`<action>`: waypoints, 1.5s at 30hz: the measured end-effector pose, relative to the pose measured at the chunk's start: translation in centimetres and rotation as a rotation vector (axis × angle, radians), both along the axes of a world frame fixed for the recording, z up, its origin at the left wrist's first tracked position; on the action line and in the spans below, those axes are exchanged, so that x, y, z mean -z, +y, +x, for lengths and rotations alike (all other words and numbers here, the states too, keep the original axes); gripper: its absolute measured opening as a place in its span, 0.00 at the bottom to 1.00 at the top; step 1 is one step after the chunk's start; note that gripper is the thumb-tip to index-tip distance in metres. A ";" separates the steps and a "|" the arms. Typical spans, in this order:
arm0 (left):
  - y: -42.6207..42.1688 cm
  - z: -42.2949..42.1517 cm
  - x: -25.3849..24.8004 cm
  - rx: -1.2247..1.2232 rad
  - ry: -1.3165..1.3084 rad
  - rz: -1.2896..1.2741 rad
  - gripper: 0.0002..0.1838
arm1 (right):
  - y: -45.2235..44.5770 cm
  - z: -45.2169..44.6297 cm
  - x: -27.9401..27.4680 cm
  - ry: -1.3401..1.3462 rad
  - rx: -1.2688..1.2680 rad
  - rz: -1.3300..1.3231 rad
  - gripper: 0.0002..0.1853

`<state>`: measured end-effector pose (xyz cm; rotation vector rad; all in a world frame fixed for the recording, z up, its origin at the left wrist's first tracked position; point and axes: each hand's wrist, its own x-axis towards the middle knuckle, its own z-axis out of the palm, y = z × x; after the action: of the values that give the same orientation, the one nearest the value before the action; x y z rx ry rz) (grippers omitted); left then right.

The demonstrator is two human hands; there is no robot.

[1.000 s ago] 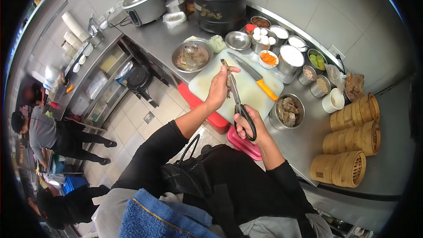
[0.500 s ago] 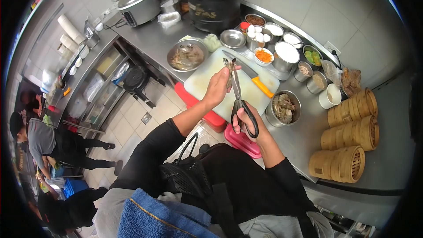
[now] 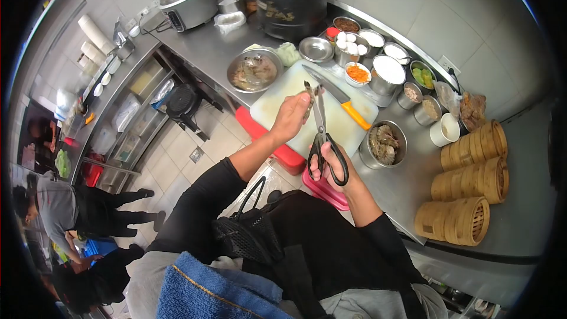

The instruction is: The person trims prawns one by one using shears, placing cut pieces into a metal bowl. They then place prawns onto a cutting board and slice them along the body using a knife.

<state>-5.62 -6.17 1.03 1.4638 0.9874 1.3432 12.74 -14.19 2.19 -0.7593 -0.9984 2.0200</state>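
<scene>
Above the white cutting board [image 3: 280, 109], my left hand [image 3: 290, 117] is closed around a shrimp [image 3: 309, 101], most of it hidden by my fingers. My right hand [image 3: 335, 168] grips black-handled scissors [image 3: 321, 119] through the handle loops. Their blades point away from me and reach up beside the shrimp at my left fingertips. A knife with a yellow handle [image 3: 356, 116] lies on the board beyond the scissors. To the right of my hands a steel pot [image 3: 399, 158] holds several shrimp. More shrimp lie in a steel bowl [image 3: 234, 84] at the board's far left.
Containers with eggs [image 3: 351, 46], shredded carrot [image 3: 357, 73] and other ingredients line the wall. Bamboo steamers [image 3: 452, 220] stand at the right. A large black pot [image 3: 292, 6] and a rice cooker [image 3: 188, 9] are at the back. Co-workers [image 3: 56, 207] stand at the left.
The scissors' handles sit wider apart and the blades have shifted slightly against the shrimp. Both hands keep their hold. The view has shifted a little, and the co-workers at the left have moved their arms.
</scene>
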 end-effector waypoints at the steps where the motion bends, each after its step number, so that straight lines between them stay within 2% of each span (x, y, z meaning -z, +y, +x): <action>1: -0.1 0.0 0.3 0.039 0.037 0.041 0.28 | 0.4 -0.2 -0.2 -0.010 0.025 0.001 0.25; 3: -0.2 0.0 0.6 0.078 0.072 0.080 0.28 | 1.1 -0.5 -0.9 -0.023 0.050 0.000 0.24; 5: -0.3 -0.3 0.6 0.051 0.041 0.034 0.26 | 1.5 -0.7 -1.9 -0.240 0.066 0.014 0.21; 6: -0.1 -0.7 0.6 0.041 0.044 0.032 0.26 | 1.3 -0.9 -2.1 -0.205 0.096 -0.014 0.16; 9: 3.3 -3.8 0.5 -0.206 0.378 0.124 0.25 | 0.5 -0.1 -1.6 -0.190 0.163 0.011 0.14; 10: 5.5 -5.5 0.9 -0.280 0.493 0.159 0.25 | 0.2 0.6 -1.2 -0.111 0.173 0.011 0.14; 11: 6.3 -6.4 -0.8 -0.317 0.469 0.099 0.25 | -0.2 1.3 -0.8 -0.098 0.195 -0.003 0.16; 12: 7.5 -7.8 -2.5 -0.344 0.629 0.113 0.28 | -0.7 1.8 -0.7 -0.080 0.209 -0.005 0.18; 14: 10.5 -10.7 -4.7 -0.212 0.967 -0.153 0.37 | -1.6 3.1 -0.1 -0.048 0.242 -0.004 0.23; 16: 14.5 -13.6 -1.1 -0.205 1.219 0.025 0.36 | -2.7 4.4 0.7 -0.013 0.277 0.026 0.23; 17: 15.2 -13.5 -1.4 -0.169 1.330 -0.092 0.40 | -3.5 5.4 0.7 -0.009 0.322 0.033 0.23; 18: 15.5 -12.7 -1.1 -0.205 1.243 0.068 0.39 | -4.4 6.6 0.6 -0.013 0.369 0.018 0.23; 20: 15.6 -8.3 -2.2 -0.076 1.121 0.299 0.38 | -6.0 9.3 0.9 -0.041 0.516 0.047 0.21; 21: 15.9 -5.5 -1.5 0.010 1.004 0.398 0.29 | -7.0 11.1 1.0 -0.056 0.594 0.014 0.19; 23: 15.3 1.1 -0.9 0.302 0.843 0.432 0.18 | -8.7 13.4 -0.6 -0.148 0.798 0.017 0.17; 25: 13.5 7.8 -0.5 0.531 0.921 0.487 0.12 | -10.2 15.9 -0.3 -0.231 0.929 0.022 0.15; 27: 11.8 14.2 -0.4 0.644 1.094 0.548 0.09 | -11.5 18.0 0.1 -0.279 1.004 0.026 0.14; 29: 11.0 19.2 0.8 0.742 1.324 0.886 0.08 | -12.5 18.9 0.5 -0.303 1.053 0.038 0.14; 30: 10.3 21.0 1.3 0.752 1.328 0.885 0.08 | -13.0 19.2 0.7 -0.286 1.075 0.014 0.14; 32: 9.0 24.1 2.5 0.633 1.662 0.982 0.09 | -13.9 19.5 1.3 -0.256 1.117 -0.019 0.14; 35: 8.1 27.1 5.9 0.548 1.823 0.932 0.11 | -14.7 19.6 2.3 -0.274 1.111 -0.005 0.15; 39: 8.7 27.5 4.9 0.539 1.796 0.771 0.14 | -14.9 20.1 3.0 -0.298 1.082 -0.018 0.15; 41: 8.7 26.0 1.2 0.537 1.557 0.413 0.18 | -14.5 20.5 3.0 -0.277 1.070 0.006 0.15; 42: 9.2 25.0 0.5 0.522 1.562 0.428 0.18 | -14.2 20.7 3.2 -0.270 1.051 0.005 0.15; 44: 10.1 22.3 -0.4 0.482 1.303 0.366 0.21 | -13.1 20.9 2.9 -0.257 1.012 0.000 0.14; 45: 10.6 21.0 -0.8 0.462 1.303 0.369 0.21 | -12.5 20.7 2.4 -0.258 0.987 0.023 0.14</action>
<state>15.35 4.41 1.85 2.7271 1.0268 0.0867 33.40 -26.70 -0.25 -1.2162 -0.5780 1.0695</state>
